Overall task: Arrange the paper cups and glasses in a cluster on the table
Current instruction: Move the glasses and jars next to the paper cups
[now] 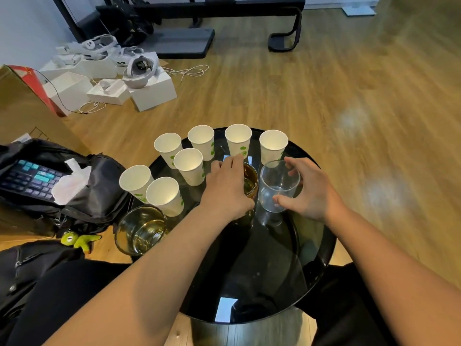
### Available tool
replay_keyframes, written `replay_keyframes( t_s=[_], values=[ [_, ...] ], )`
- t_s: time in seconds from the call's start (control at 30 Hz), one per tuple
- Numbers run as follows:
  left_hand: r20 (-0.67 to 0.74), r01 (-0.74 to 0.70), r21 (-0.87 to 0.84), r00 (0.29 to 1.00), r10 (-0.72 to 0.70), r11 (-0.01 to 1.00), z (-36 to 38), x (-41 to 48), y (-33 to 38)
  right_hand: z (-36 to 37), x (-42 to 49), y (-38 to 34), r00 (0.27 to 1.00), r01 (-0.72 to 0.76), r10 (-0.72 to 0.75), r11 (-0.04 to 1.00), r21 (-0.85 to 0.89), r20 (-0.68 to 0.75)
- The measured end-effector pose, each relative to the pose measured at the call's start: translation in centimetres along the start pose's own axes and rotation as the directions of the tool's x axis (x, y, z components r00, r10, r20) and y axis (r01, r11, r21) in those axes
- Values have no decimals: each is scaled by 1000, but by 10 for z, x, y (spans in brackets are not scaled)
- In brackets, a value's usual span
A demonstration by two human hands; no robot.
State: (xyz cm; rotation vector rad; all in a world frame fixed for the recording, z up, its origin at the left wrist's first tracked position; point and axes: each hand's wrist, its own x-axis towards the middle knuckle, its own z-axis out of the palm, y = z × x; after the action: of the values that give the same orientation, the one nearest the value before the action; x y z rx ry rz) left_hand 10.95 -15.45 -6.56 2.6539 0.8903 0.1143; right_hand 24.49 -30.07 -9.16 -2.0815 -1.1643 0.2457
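Several white paper cups with green prints stand on the far and left part of a round black glass table (287,258); one is at the far right (273,143), another at the near left (164,194). My left hand (225,188) is wrapped around an amber glass (250,179) at the table's middle. Right beside it stands a clear glass (278,187); my right hand (309,189) curls around it, thumb on its near side and fingers over the far rim. A greenish glass (141,229) sits at the table's left edge.
A black backpack (62,186) holding a keyboard and a white tissue lies to the left, with a green plush toy (79,239) below it. White boxes and headsets (112,76) sit on the wooden floor beyond. My dark-clothed legs are under the table.
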Motion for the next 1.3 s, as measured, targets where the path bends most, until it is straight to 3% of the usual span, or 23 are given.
replay_keyframes(
  t_s=[0.73, 0.87, 0.97, 1.03, 1.13, 1.23, 1.3],
  values=[
    [27, -115, 45, 993, 114, 992, -2, 24, -9, 9, 4, 5, 998, -53, 54, 998, 22, -35],
    [91, -147, 78, 986, 140, 986, -20, 18, -3, 6, 1, -1, 998, -64, 64, 998, -12, 6],
    [49, -145, 66, 989, 141, 987, -51, -3, -11, -3, -9, -10, 998, -58, 58, 997, -50, -9],
    [-69, -112, -6, 991, 111, 994, -76, -20, -34, -5, -16, -22, 998, -3, -2, 996, -89, -63],
    [-236, -26, -100, 972, 1, 995, -106, -48, -84, 5, -25, -54, 967, 198, -216, 971, -134, -135],
    [-253, 138, -117, 954, -163, 984, -118, -78, -130, 26, -36, -94, 938, 327, -338, 936, -127, -77],
    [-202, 202, -156, 952, -232, 967, -116, -97, -149, 44, -41, -121, 941, 337, -339, 936, -98, -7]
  ],
)
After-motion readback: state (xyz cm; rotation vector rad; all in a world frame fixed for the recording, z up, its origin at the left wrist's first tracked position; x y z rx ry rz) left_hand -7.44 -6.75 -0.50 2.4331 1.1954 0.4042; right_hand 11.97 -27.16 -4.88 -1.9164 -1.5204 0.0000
